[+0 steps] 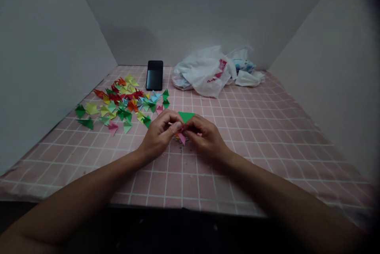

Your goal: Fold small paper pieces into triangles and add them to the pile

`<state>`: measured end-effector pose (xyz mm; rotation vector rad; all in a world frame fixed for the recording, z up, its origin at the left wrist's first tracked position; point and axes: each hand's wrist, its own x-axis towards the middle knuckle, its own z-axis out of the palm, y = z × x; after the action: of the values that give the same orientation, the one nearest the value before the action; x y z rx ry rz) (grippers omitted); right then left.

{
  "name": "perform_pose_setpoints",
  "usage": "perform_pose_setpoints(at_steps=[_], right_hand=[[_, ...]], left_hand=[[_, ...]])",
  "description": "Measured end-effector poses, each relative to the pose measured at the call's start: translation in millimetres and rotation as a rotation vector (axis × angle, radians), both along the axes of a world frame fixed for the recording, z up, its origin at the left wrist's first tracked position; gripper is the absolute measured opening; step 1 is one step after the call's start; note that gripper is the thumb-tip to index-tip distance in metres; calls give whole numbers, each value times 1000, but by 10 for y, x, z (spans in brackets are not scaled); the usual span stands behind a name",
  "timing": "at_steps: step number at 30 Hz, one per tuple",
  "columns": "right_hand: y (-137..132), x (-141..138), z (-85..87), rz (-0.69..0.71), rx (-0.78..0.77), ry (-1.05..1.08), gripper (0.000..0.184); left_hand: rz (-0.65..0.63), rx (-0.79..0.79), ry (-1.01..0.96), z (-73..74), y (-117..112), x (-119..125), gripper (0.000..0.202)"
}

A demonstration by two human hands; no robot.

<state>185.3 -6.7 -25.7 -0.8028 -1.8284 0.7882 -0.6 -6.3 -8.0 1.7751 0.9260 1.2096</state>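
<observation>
From the head view, the left hand (160, 135) and right hand (206, 138) meet above the pink grid surface (252, 147). Their fingers (194, 127) are pressed together, pinching a green paper triangle (186, 116) near its lower point. A pink paper piece (182, 138) shows just below them. Up and left lies a scattered heap of folded coloured paper pieces (118, 101). Farther back sit a black phone (154, 75) and a white plastic bag (203, 72).

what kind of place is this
Probably a makeshift paper-craft setup, likely at home: a pink grid cloth boxed in by plain grey panels, with a spread of folded coloured paper pieces on it.
</observation>
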Motion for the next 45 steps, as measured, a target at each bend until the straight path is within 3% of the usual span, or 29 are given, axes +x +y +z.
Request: perform_pose_setpoints(at_steps=[4,7,12,20,23,28,31,37,45], right_hand=[[6,18,6,-57,-151,115,7],[6,27,5,-89,-181,141,6],[-9,29,9,-177,-20,75,11],[4,25,-7,-177,127,-1,17],[14,31,-11,-172,180,-40,18],[8,44,-9,-151,217,-112,19],[3,49,-8,-143,250,-118,19],[-1,52,-4,-144,254,-142,20],[7,43,-15,-160,262,-157,17]], left_hand=[[64,-198,-187,-13,-8,3,15],[64,-212,-144,11,-35,18,14],[87,-216,-90,17,-73,41,14],[86,-250,-52,-1,-76,35,15],[57,-339,-113,-5,-81,48,14],[-10,-627,-345,-15,-82,83,18],[-32,-724,-436,-14,-83,88,20],[-67,-764,-491,-12,-81,84,23],[-19,-746,-432,3,-89,96,27]])
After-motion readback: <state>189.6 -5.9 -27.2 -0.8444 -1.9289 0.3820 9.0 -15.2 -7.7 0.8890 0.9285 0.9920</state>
